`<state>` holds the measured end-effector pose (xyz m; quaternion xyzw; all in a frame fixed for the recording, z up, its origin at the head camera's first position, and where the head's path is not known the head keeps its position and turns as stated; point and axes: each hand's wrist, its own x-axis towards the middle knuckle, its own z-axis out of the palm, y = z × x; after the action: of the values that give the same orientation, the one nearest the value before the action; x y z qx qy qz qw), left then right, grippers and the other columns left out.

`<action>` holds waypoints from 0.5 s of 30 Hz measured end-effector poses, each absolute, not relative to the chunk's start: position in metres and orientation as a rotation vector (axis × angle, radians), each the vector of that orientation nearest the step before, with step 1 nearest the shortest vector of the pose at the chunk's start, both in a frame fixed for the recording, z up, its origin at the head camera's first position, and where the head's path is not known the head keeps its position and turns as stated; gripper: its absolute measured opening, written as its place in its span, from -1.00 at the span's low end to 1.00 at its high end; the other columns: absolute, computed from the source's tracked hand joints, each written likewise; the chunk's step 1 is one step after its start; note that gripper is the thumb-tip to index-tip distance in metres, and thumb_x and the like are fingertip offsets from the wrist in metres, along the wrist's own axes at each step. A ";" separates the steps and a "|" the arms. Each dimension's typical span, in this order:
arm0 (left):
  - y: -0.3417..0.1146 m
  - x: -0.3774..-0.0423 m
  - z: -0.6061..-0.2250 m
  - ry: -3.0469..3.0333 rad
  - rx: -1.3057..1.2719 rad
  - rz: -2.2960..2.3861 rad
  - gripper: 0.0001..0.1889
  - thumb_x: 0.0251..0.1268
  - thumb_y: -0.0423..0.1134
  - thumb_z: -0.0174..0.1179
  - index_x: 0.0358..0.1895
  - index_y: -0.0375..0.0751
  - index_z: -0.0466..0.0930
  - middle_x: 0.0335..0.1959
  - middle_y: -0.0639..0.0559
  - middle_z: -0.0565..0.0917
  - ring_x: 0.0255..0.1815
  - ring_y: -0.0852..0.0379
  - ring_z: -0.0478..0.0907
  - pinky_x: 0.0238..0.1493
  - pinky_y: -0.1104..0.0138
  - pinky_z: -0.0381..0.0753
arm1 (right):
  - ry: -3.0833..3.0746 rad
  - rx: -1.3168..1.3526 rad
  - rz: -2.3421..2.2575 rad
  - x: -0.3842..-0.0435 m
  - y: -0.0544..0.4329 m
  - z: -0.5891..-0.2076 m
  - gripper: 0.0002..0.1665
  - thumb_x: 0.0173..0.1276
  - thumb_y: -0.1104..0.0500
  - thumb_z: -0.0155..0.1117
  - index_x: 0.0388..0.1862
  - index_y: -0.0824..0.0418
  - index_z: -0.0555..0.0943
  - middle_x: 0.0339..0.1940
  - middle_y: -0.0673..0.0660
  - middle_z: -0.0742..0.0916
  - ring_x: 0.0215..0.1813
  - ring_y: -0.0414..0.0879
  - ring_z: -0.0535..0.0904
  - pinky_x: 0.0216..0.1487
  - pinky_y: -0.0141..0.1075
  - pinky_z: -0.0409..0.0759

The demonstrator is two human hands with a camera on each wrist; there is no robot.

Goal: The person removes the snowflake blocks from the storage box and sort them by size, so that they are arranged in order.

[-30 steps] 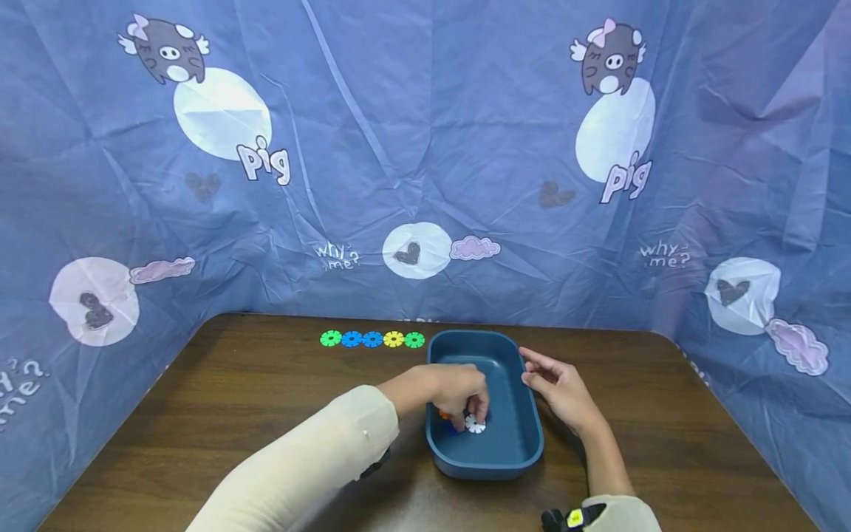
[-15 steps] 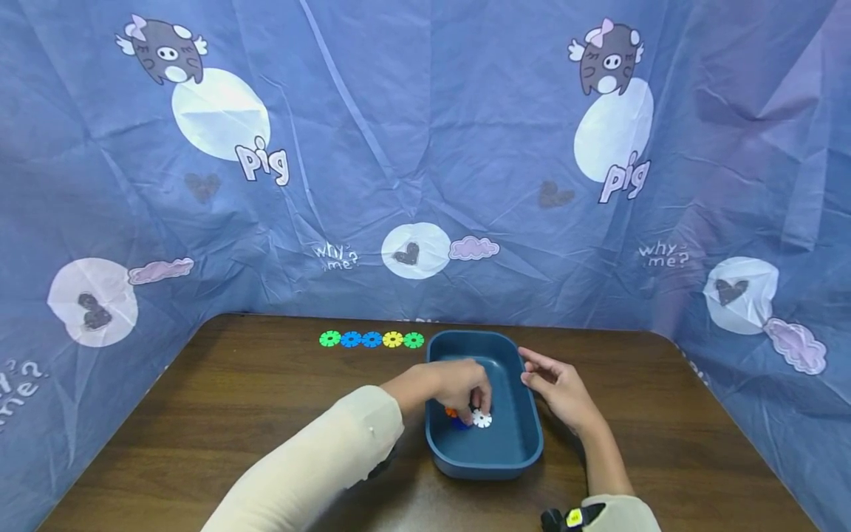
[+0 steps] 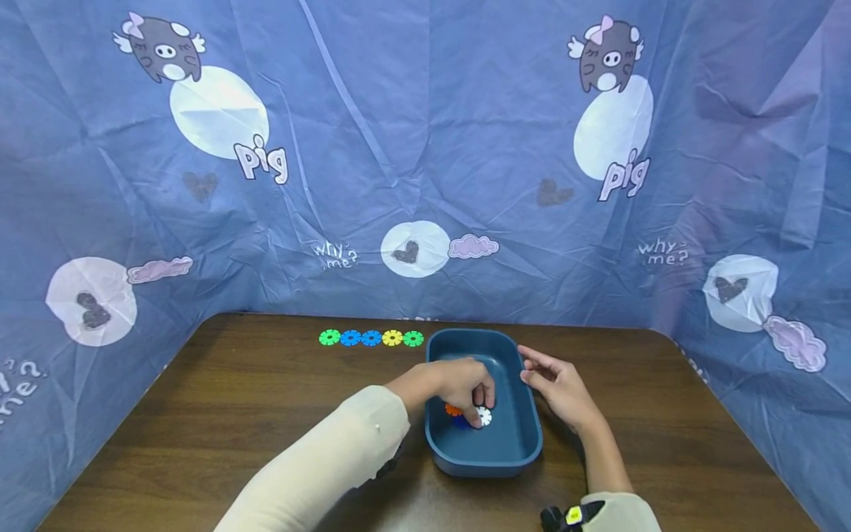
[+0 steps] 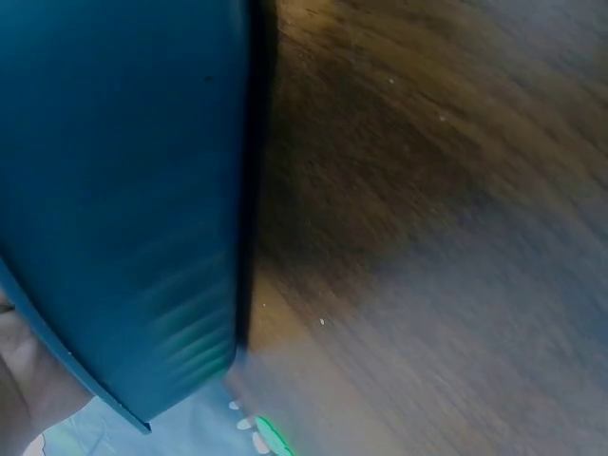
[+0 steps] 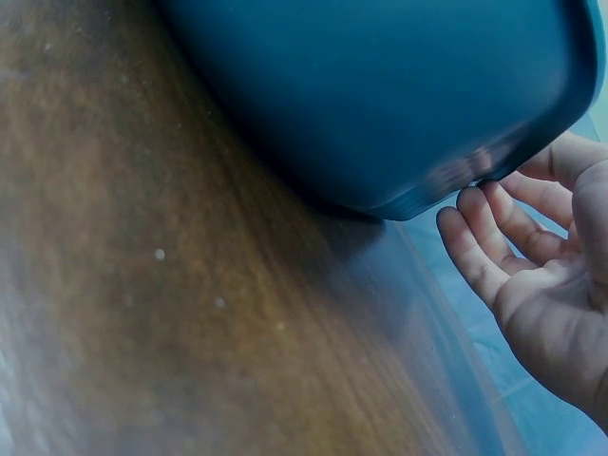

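A dark teal bin (image 3: 508,451) stands on the table, holding white, orange and dark blue notched toy discs. My left hand (image 3: 459,380) reaches in over its left wall, fingers curled down, thumb and fingertips pinching the white disc (image 3: 486,417). Left of the thumb lie the orange disc (image 3: 453,409) and the blue disc (image 3: 461,422), partly covered. In the left wrist view the bin wall hides most of that hand (image 4: 33,370). My right hand (image 3: 564,391) rests its fingertips against the bin's outer right side, fingers extended, as the right wrist view (image 5: 551,256) confirms.
Behind and left of the bin, a row of notched discs lies along the table's far edge: a green disc (image 3: 329,338), two blue ones, a yellow disc (image 3: 392,338) and another green. A blue printed cloth (image 3: 425,170) hangs beyond the wooden table (image 3: 266,391).
My left hand has shifted slightly right and away inside the bin, and the white, orange and blue discs have slid the same way. The right hand keeps its place at the bin.
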<state>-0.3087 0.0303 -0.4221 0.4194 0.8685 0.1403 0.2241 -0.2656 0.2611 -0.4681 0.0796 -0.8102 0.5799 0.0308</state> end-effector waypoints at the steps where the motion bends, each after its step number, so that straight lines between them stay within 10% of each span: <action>1: 0.031 -0.309 -0.423 2.395 1.148 0.395 -0.77 0.13 -0.06 0.56 -0.20 0.09 0.71 -0.32 0.25 0.65 -0.24 0.28 0.54 -0.17 0.44 0.59 | -2.496 0.247 1.788 -0.266 0.261 -0.468 -0.45 0.46 0.27 0.30 0.41 0.25 0.54 0.04 0.30 0.63 0.02 -0.10 0.56 0.02 -0.43 0.62; 15: 0.035 -0.309 -0.425 2.350 1.084 0.491 -0.77 0.10 -0.19 0.58 -0.24 0.03 0.71 -0.36 0.19 0.68 -0.32 0.26 0.59 -0.23 0.45 0.62 | -2.503 0.243 1.780 -0.265 0.262 -0.467 -0.45 0.45 0.27 0.30 0.41 0.26 0.53 0.04 0.29 0.64 0.00 -0.14 0.57 0.02 -0.43 0.64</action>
<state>-0.3088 0.0354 -0.4252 0.3984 0.8636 0.1805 0.2510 -0.2653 0.2616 -0.4672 0.0790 -0.8121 0.5774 0.0304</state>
